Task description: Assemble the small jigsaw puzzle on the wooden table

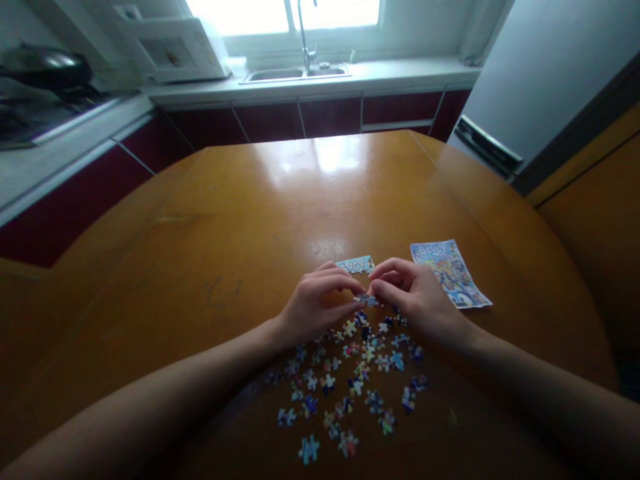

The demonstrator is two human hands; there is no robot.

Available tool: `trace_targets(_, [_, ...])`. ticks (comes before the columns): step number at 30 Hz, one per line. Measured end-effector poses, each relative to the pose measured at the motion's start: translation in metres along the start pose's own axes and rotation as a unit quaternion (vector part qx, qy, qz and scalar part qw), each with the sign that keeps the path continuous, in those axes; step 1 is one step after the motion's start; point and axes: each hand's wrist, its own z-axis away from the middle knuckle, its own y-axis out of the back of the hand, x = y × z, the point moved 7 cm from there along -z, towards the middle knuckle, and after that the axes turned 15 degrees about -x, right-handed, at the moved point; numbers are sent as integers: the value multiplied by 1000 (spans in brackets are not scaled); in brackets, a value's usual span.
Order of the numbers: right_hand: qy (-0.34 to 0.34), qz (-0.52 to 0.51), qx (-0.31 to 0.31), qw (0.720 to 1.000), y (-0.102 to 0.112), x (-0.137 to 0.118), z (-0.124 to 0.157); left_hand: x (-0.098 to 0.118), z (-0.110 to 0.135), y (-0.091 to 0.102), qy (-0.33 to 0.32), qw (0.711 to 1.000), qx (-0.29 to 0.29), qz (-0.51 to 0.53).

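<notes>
My left hand [315, 303] and my right hand [417, 297] meet over a wooden table [225, 220], fingertips pinched together on small jigsaw pieces [367, 301] held between them. Just behind the hands lies a short joined strip of puzzle [356, 265]. Several loose colourful pieces [350, 380] are scattered on the table in front of my wrists. A printed reference picture [450, 272] lies flat to the right of my right hand.
A kitchen counter runs behind the table with a sink and tap [300, 70] under a bright window. A white microwave [173, 50] stands to its left, a dark pan [47, 67] on the left counter. A grey fridge [540, 80] stands at right.
</notes>
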Motion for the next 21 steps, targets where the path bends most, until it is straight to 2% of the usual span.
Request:
trace_targets(4, [12, 37, 14, 999, 7, -5, -1, -2, 1, 3, 14, 1000, 14, -12])
trace_targets(7, [16, 64, -7, 998, 3, -9, 0, -3, 1, 2, -6, 1000, 7, -10])
trace_targets(12, [-11, -51, -40, 998, -9, 2, 0, -2, 2, 0, -38, 999, -8, -7])
trace_targets(14, [-14, -71, -33, 997, -11, 5, -1, -2, 3, 2, -27, 1000, 4, -14])
trace_targets(17, [-6, -60, 10, 998, -7, 6, -1, 0, 3, 6, -7, 999, 32, -33])
trace_targets(21, [3, -63, 24, 998, -11, 5, 0, 9, 2, 3, -29, 997, 29, -61])
